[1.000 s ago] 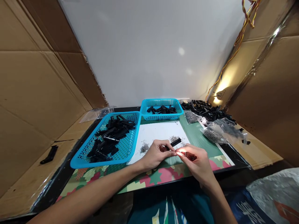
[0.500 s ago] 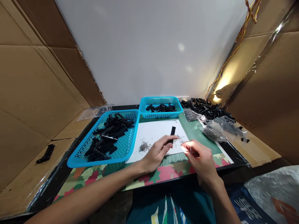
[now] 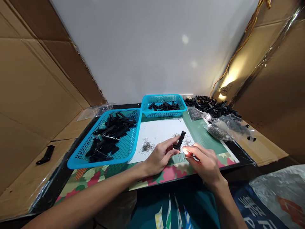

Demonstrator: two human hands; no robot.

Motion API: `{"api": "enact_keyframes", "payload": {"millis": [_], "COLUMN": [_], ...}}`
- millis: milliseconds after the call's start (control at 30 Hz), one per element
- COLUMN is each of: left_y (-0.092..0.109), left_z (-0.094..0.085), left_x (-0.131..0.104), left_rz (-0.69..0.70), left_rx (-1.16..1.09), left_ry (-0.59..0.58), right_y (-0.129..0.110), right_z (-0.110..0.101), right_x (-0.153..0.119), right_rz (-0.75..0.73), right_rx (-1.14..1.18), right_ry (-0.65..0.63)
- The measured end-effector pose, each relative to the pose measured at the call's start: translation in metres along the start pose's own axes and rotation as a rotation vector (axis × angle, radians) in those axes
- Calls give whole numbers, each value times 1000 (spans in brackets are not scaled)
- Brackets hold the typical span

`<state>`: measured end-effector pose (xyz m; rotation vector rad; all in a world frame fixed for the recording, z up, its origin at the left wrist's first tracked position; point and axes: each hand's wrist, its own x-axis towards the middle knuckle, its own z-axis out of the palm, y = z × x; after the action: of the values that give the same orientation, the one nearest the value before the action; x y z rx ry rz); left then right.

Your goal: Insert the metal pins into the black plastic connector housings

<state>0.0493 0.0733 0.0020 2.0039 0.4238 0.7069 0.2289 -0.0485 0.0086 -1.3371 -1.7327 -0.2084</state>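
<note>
Between its thumb and fingers, my left hand (image 3: 160, 157) holds a black plastic part (image 3: 180, 140), tilted with its top leaning right. Just right of it, my right hand (image 3: 205, 160) is closed around a thin metal tool (image 3: 189, 157); the fingertips are brightly lit, and anything tiny between them is too small to tell. Both hands are over the front edge of a white sheet (image 3: 152, 128). A dark pile of small metal pieces (image 3: 147, 146) lies on the sheet left of my left hand. More loose pieces (image 3: 187, 141) are scattered behind the hands.
A large blue basket (image 3: 137, 135) of black parts stands left, a smaller blue basket (image 3: 164, 114) at the back. Black parts (image 3: 212, 106) are heaped at the back right, near clear bags of metal pieces (image 3: 218, 132). Cardboard walls flank the table.
The black part has been lifted and tilted to the right in my left hand, nearer my right fingertips. The view has shifted slightly.
</note>
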Motion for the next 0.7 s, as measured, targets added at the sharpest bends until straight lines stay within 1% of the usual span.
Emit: {"api": "enact_keyframes", "payload": {"millis": [100,167,333,467,600,633,700], "left_y": [2,4,8,6,5,5,5], "left_z": [0,-1,-2,-3,-4,-4,-5], "left_x": [0,1,2,2,3,3,3], "left_rz": [12,24,41,66,112,100,24], "left_rx": [-6,-18,-74,-69,-64,-73,-125], "left_ry": [1,5,-30,-41,-84,-96,-135], "right_y": [0,0,1,3,5,5,4], "right_z": [1,4,12,14,15,16,17], "right_x": [-1,-1,-2,-3,-3,-3,-2], "right_rz": [11,14,46,73,100,114,156], "right_rx": [70,109,161,234,323,344,383], "right_ry": [50,60,49,33,31,32,26]}}
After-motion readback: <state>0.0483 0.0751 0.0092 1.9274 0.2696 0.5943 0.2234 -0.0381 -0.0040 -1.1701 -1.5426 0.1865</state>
